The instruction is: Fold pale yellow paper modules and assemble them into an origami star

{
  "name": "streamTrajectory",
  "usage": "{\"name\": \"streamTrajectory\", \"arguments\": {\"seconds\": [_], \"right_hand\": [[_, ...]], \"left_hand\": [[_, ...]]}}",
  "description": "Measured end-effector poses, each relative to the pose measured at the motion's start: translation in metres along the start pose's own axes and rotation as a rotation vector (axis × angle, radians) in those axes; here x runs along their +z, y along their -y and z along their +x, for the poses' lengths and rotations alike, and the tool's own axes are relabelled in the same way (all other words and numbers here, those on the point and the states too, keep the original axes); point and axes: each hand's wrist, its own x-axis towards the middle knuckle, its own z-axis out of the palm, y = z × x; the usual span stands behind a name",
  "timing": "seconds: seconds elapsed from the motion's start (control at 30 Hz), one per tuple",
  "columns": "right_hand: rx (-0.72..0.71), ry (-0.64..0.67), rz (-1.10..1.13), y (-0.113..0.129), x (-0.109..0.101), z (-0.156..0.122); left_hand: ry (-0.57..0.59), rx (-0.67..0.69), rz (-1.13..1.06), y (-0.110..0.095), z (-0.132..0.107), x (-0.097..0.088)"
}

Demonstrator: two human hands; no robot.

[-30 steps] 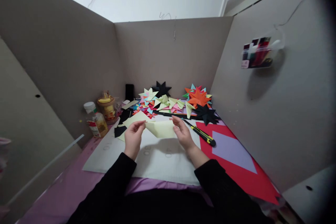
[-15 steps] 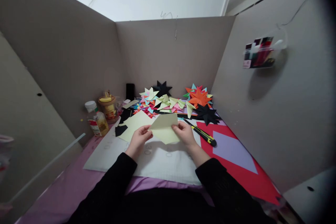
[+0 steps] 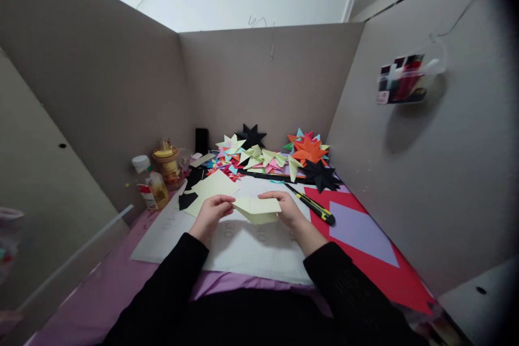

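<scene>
Paper (image 3: 263, 206), folded, raised above the mat (image 3: 251, 257); left hand (image 3: 211, 216) pinches one end, right hand (image 3: 289, 211) grips the other. Probably light, easily creased; best held by edges.

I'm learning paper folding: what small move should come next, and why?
Probably press the pale yellow paper flat along its bend: the left hand and the right hand hold it at opposite ends, and its panels stand at an angle, not yet flat together.
</scene>
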Motion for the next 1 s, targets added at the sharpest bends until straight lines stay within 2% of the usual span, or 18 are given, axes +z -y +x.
{"name": "streamTrajectory", "arguments": {"seconds": [0.1, 0.33, 0.5, 0.6, 0.7, 0.77, 0.9, 1.0], "right_hand": [[0.017, 0.013, 0.030, 0.002, 0.003, -0.001], [-0.050, 0.053, -0.060, 0.007, 0.007, -0.008], [-0.111, 0.006, -0.068, 0.008, 0.004, -0.009], [-0.164, 0.024, -0.111, 0.011, 0.005, -0.010], [-0.255, 0.083, -0.195, 0.013, 0.007, -0.013], [-0.330, 0.116, -0.273, 0.012, 0.008, -0.015], [-0.456, 0.197, -0.417, 0.009, 0.008, -0.016], [-0.548, 0.238, -0.504, 0.010, 0.008, -0.016]], "left_hand": [[-0.030, 0.032, 0.004, 0.000, 0.002, -0.004], [-0.106, 0.063, -0.085, 0.000, 0.008, -0.013], [-0.175, 0.095, -0.164, -0.004, 0.008, -0.020], [-0.099, 0.077, -0.212, -0.008, -0.001, -0.014], [0.024, 0.007, -0.190, -0.012, -0.013, 0.001], [0.058, -0.016, -0.159, -0.012, -0.018, 0.011], [-0.040, 0.023, -0.163, -0.008, -0.017, 0.023], [-0.097, 0.173, -0.075, -0.010, -0.013, 0.024]]}}
